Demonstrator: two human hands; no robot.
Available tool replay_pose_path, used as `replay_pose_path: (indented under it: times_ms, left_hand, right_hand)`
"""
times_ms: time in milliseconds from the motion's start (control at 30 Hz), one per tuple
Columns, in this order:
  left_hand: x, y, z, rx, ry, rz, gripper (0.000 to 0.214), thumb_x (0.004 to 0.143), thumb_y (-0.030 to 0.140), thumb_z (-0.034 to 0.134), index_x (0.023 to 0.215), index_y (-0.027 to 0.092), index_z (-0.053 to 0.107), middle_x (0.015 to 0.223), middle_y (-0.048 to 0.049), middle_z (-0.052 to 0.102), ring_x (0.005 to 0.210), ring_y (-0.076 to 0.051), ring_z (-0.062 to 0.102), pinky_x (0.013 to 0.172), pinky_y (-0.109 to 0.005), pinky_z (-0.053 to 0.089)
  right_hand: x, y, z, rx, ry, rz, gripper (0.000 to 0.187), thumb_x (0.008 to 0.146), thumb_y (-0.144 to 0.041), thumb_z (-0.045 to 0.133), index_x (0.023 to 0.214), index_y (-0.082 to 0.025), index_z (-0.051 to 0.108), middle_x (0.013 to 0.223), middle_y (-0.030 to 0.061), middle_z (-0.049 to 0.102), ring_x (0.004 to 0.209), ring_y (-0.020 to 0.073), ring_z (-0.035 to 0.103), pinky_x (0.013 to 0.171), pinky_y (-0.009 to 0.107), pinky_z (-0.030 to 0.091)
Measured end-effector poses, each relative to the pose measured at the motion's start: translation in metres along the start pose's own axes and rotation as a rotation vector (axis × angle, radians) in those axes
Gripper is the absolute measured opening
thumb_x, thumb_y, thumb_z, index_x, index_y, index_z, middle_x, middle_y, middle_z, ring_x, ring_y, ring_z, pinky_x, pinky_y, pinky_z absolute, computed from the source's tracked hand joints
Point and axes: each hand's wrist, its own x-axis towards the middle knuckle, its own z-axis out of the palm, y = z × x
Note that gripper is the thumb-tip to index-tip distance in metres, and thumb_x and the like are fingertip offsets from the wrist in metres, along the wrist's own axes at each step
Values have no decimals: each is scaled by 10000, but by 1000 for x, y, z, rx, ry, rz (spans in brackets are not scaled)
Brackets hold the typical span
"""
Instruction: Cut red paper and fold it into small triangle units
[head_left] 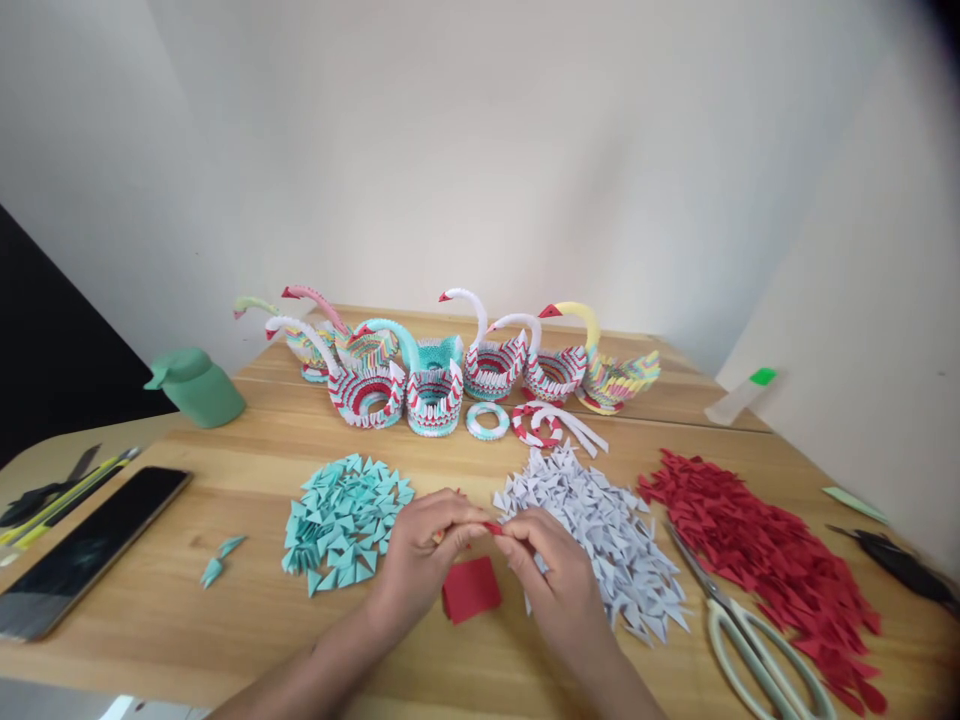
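Between the fingertips of both hands is a small piece of red paper (493,528), mostly covered by the fingers. My left hand (429,545) pinches its left end, and my right hand (551,570) pinches the right end. Just below them a stack of red paper rectangles (471,590) lies on the wooden table (300,650). Left of my left hand is a pile of folded teal paper triangles (345,520). A pile of white folded paper triangles (592,540) spreads behind and beside my right hand.
Several folded-paper swans (435,395) stand at the back, with a paper ring (487,421) before them. To the right are a red triangle pile (765,550), scissors (739,620) and a glue bottle (739,398). A phone (94,550) and a green jug-shaped container (199,388) are left.
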Motion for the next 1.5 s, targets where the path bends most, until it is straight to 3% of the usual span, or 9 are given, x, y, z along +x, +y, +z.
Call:
replay_pose_path:
  times_ms: [133,300,500,733,900,1067,1167,1333,1500]
  left_hand:
    - [0,0,-2,156,-52,84,140,856,222,585,790,163,693,742,-54,685,712,-152,604,695,-241,440]
    - [-1,-3,2,275,-76,96,209,888,255,532,743,163,651,708,-44,662,692,-151,582,670,-239,415]
    - [-3,-3,5,360,-113,23,241,912,257,477,725,173,602,680,-20,608,667,-144,552,651,-241,390]
    - [-2,-6,8,335,-125,-96,209,888,232,488,718,171,594,693,-12,591,679,-144,543,679,-250,411]
    - [0,-11,6,-34,-70,-268,153,853,266,543,857,153,645,761,-33,637,646,-137,580,596,-224,467]
    - [2,-6,1,-62,-107,-92,161,837,244,595,913,169,715,751,-44,672,687,-145,604,698,-253,472]
    - [3,-3,1,-98,-120,-104,153,815,251,628,886,165,733,728,-48,697,674,-147,617,717,-262,476]
    - [3,-4,1,-215,-132,-257,203,804,315,636,882,155,734,752,-58,727,666,-156,640,654,-250,501]
    - [4,-5,1,-231,-136,-170,177,791,304,662,866,164,738,788,-72,729,713,-163,639,718,-276,492]
  right_hand:
    - [-2,2,-4,-7,-35,14,182,919,-240,474,778,-200,582,716,15,572,690,158,541,634,274,422]
    - [-1,0,-10,-14,-6,-8,125,898,-228,523,987,-221,611,880,52,631,792,179,575,703,299,458]
    - [2,-3,-7,-112,1,-110,140,917,-178,471,859,-207,595,817,49,616,795,184,548,708,317,428]
    - [8,-1,-6,-190,-40,-69,193,914,-205,441,763,-189,561,760,39,582,760,179,512,692,303,386]
    - [18,6,-5,218,-150,333,249,887,-348,487,707,-183,536,622,-25,484,575,119,445,533,233,350]
    - [18,15,-2,859,-281,659,347,797,-470,619,689,-162,502,559,-66,396,450,46,258,393,167,169]
    - [16,18,1,1069,-349,736,332,765,-425,684,697,-147,515,574,-58,412,456,33,236,381,152,101]
    - [14,18,2,1182,-404,776,296,781,-383,689,729,-129,545,591,-42,434,463,24,270,372,133,103]
    - [11,18,0,1243,-463,772,271,797,-363,679,758,-135,537,594,-38,442,469,28,289,363,127,102]
